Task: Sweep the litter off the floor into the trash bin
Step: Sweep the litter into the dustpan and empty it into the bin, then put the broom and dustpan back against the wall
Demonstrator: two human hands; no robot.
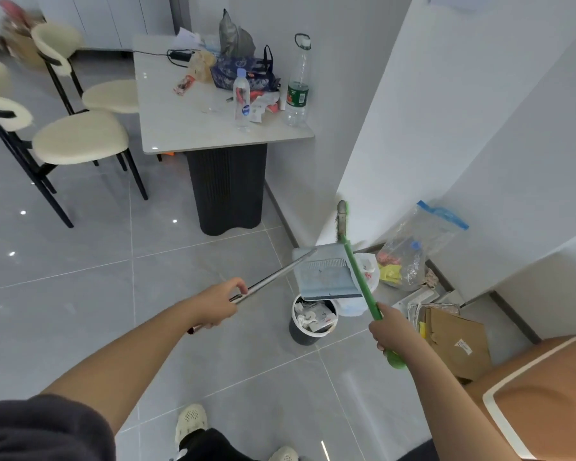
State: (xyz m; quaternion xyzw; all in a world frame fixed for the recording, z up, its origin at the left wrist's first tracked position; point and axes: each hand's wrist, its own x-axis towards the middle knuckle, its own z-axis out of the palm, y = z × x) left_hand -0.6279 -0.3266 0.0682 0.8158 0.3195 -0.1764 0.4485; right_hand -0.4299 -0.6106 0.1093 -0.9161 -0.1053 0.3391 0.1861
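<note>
With my left hand (pixel 218 306) gripping the dustpan (pixel 326 277) handle and my right hand (pixel 391 331) the broom (pixel 354 264), litter tipped over the bin (pixel 313 322) may spill beside it.

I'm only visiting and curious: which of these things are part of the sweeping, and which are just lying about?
In use: dustpan in the left hand, green broom in the right hand, trash bin.

Lying about: table with two bottles, chairs, cardboard, plastic bag.
</note>
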